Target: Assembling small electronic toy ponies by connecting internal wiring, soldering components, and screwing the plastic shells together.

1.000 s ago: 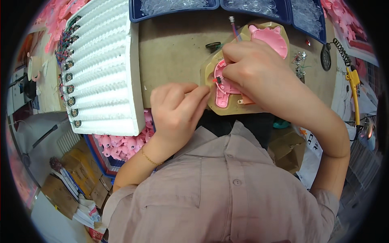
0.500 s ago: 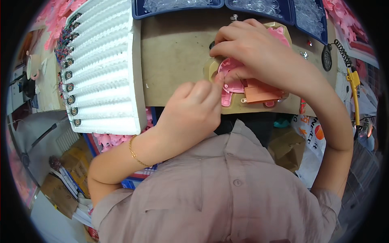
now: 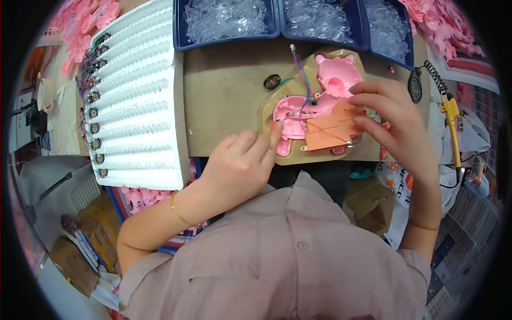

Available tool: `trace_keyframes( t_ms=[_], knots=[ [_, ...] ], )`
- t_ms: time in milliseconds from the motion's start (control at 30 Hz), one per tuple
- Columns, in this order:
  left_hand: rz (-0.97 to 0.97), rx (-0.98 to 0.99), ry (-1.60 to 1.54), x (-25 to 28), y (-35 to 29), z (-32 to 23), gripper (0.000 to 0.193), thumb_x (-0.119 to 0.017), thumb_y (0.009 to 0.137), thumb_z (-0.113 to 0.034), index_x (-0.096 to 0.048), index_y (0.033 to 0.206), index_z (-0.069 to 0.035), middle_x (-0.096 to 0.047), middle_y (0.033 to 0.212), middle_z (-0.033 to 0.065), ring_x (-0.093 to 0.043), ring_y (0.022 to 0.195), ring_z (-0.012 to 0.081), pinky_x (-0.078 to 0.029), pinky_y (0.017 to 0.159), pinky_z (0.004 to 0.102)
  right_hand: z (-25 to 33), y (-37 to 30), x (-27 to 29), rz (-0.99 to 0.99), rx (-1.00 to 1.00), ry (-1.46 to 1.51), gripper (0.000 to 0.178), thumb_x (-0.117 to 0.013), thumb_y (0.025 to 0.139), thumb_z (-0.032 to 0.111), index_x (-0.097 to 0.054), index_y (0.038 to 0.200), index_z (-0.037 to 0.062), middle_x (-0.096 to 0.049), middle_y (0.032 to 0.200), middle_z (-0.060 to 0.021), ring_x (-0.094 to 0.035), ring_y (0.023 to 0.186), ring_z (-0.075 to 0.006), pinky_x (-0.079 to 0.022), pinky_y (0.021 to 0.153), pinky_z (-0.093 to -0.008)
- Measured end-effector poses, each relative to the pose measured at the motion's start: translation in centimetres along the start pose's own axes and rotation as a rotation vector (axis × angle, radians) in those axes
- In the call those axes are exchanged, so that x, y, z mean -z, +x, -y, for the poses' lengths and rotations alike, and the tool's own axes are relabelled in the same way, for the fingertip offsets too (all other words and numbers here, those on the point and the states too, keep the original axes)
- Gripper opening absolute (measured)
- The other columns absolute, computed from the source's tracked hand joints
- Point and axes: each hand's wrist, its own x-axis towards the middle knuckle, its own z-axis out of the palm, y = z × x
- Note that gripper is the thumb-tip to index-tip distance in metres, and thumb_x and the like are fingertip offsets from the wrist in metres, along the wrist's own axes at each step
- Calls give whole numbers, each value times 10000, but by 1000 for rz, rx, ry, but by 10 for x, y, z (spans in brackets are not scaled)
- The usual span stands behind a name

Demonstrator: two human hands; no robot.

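A pink animal-shaped plastic toy shell half (image 3: 337, 73) lies hollow side up in a tan shaped holder (image 3: 265, 109). An orange boxy part (image 3: 326, 134) sits in its lower right. Thin red and blue wires (image 3: 304, 80) rise from the shell's middle, and a small black round speaker (image 3: 271, 81) rests beside the holder. My left hand (image 3: 241, 162) is closed at the shell's left edge, thumb forward; what its fingers pinch, if anything, is hidden. Just right of the orange part is my right hand (image 3: 392, 120), fingers apart and holding nothing I can see.
Blue trays (image 3: 228, 44) of clear plastic pieces line the table's back. On the left stands a white ridged foam tray (image 3: 140, 101) with several wired round speakers. A yellow-handled tool (image 3: 450, 114) hangs at the right on a coiled cord. Pink parts (image 3: 140, 196) fill a crate below.
My right hand has moved right and down, off the shell, uncovering the wires and the pink head part. My left hand has shifted slightly left and stays closed by the shell's edge.
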Motion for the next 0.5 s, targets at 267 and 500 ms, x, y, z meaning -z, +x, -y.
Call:
trace_keyframes(
  t_ms=[267,500],
  knots=[
    [-218,320,-418,10,63,17,172,-660,797,-151,-679,945,-65,-609,927,79,-531,893,289,-412,799,400,-3,-22,-22,-92,-289,490,149,-670,776,62,-637,908,1,-602,958,-89,-583,837,-174,-455,730,-282],
    [-215,652,-1013,-9,88,9,164,-656,840,-151,-634,913,-6,-636,881,37,-552,822,132,-420,779,277,33,-46,-28,-136,-318,658,112,-677,772,46,-587,829,10,-540,904,-60,-529,705,-114,-442,601,-241]
  ],
)
